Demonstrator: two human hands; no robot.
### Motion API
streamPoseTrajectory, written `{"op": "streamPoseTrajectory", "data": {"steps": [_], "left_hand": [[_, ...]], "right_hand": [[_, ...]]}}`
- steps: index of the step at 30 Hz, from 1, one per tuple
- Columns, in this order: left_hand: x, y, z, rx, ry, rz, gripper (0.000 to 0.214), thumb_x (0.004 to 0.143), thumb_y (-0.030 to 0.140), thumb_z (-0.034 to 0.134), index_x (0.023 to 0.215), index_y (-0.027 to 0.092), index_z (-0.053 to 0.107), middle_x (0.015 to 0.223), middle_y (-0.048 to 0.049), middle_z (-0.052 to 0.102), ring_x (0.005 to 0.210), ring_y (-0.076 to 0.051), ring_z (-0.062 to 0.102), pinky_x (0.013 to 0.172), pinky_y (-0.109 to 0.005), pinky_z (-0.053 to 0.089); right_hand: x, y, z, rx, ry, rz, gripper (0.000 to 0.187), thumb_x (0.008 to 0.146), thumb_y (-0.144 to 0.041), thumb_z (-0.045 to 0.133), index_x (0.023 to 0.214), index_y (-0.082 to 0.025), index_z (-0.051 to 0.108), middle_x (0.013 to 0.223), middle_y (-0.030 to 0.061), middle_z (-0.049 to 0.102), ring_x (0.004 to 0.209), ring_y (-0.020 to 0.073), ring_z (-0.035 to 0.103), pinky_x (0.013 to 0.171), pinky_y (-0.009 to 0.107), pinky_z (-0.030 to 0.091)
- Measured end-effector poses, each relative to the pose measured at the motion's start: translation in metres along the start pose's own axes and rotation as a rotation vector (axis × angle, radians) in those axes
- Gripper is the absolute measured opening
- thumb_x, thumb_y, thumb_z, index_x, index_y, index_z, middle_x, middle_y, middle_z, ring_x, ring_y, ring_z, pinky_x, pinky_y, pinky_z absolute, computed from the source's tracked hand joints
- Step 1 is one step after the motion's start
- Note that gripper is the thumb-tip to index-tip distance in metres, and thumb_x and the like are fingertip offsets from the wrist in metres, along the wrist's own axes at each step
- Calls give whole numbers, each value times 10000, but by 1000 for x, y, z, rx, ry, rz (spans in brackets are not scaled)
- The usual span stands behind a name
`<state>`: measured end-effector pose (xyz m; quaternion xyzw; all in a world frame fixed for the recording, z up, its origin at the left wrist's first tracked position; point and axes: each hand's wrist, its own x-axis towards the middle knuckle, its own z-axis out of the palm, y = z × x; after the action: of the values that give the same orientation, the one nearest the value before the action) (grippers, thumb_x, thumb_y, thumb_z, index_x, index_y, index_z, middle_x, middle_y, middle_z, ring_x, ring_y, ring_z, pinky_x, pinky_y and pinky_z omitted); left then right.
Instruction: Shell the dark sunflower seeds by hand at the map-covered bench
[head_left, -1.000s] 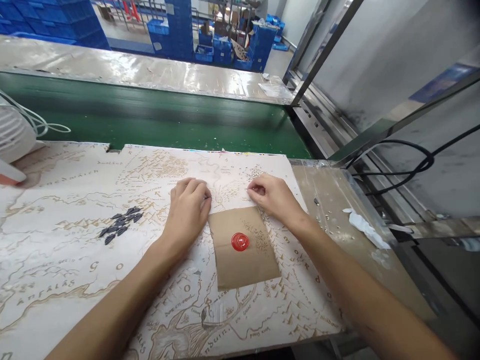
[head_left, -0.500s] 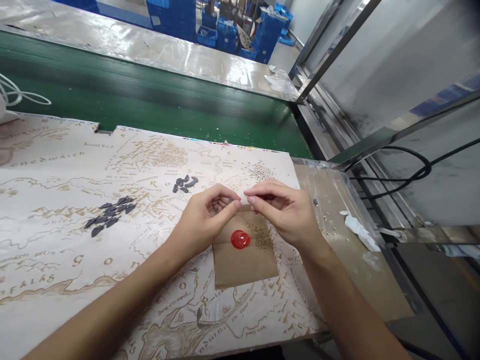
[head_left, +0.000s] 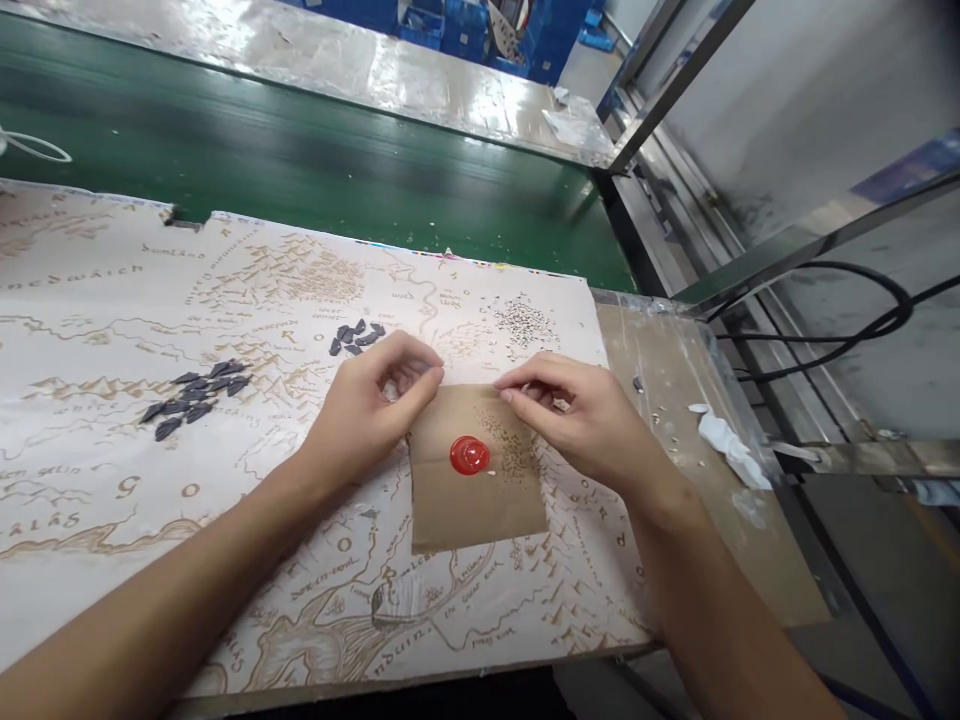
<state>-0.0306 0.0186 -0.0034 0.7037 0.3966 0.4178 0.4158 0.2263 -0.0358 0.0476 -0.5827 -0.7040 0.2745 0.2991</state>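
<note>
My left hand [head_left: 379,400] is closed in a pinch, thumb and forefinger meeting above the upper left corner of a brown cardboard piece [head_left: 442,515]. Anything between those fingertips is too small to make out. Across from it, my right hand [head_left: 585,415] also pinches, its fingertips over the cardboard's top edge; what they hold, if anything, cannot be made out. On the cardboard lies a glossy red round blob or small dish [head_left: 469,455]. Tiny dark specks [head_left: 511,445] are scattered to its right.
Dark grey flake-like pieces [head_left: 199,395] lie in one pile on the map-printed sheet [head_left: 300,560], with a smaller pile [head_left: 356,338] near my left hand. Small dark bits [head_left: 521,322] are spread behind my right hand. A green conveyor belt [head_left: 300,165] runs beyond; crumpled white paper [head_left: 727,445] lies right.
My hands have drawn apart; their fingertips were close together over the cardboard's top edge before. My left hand has shifted left. The whole view has tilted slightly down.
</note>
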Motion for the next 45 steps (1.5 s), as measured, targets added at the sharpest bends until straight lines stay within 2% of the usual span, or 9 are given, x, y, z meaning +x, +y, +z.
{"op": "streamPoseTrajectory", "data": {"steps": [5,9,13,17,20,26,32,38,45], "left_hand": [[-4,0,5,79,-43,7,59,1041,179,725,1032,229,756,919,17,759,797,-146,645,719,-326,490],[-4,1,6,81,-31,-2,65,1041,172,719,1034,228,750,921,20,751,800,-145,648,729,-324,503],[-5,3,5,105,-32,-2,84,1029,153,719,1033,230,751,920,24,756,795,-144,650,719,-324,498],[-5,4,5,116,-37,2,98,1018,137,713,1022,230,747,907,25,755,785,-142,645,712,-319,496],[-5,6,5,109,-46,-4,100,1012,134,708,1015,228,744,921,18,766,801,-147,660,720,-316,503],[-8,11,2,135,-44,46,113,1010,133,701,1026,235,747,951,12,765,804,-151,644,725,-320,497],[-11,10,3,147,-64,59,100,998,151,717,1011,245,746,876,16,734,754,-159,615,694,-332,485],[-11,9,4,164,-60,56,59,994,200,718,1005,248,751,829,8,721,724,-175,608,685,-345,491],[-13,12,4,155,-53,87,58,998,192,712,1021,240,737,863,3,724,742,-171,606,701,-344,505]], "right_hand": [[-39,-5,-2,-67,-52,26,129,1065,-188,735,1099,-225,854,925,17,759,741,155,632,687,334,484],[-65,-18,11,-59,-54,47,115,1065,-159,741,1071,-220,838,922,13,741,766,150,636,685,314,482],[-78,-24,26,-40,-37,34,92,1055,-136,747,1084,-186,818,969,26,723,777,144,633,691,307,495],[-81,-23,36,-81,-48,40,87,1067,-131,726,1031,-177,790,963,38,703,800,168,642,690,326,484],[-79,-24,39,-121,-79,44,171,1097,-129,675,952,-186,745,943,38,690,794,178,632,692,339,472],[-82,-26,32,-145,-142,28,170,1162,-160,600,1060,-175,734,1014,57,715,885,191,690,785,344,533],[-93,-26,12,-167,15,26,126,1111,-147,681,1137,-221,779,957,31,699,809,180,643,753,336,539],[-95,-23,21,-121,-21,44,150,1111,-151,690,1180,-220,804,1045,52,721,782,169,636,727,340,548],[-87,-27,30,-125,-36,56,170,1109,-156,685,1153,-223,835,1019,42,686,811,168,656,733,342,529]]}}
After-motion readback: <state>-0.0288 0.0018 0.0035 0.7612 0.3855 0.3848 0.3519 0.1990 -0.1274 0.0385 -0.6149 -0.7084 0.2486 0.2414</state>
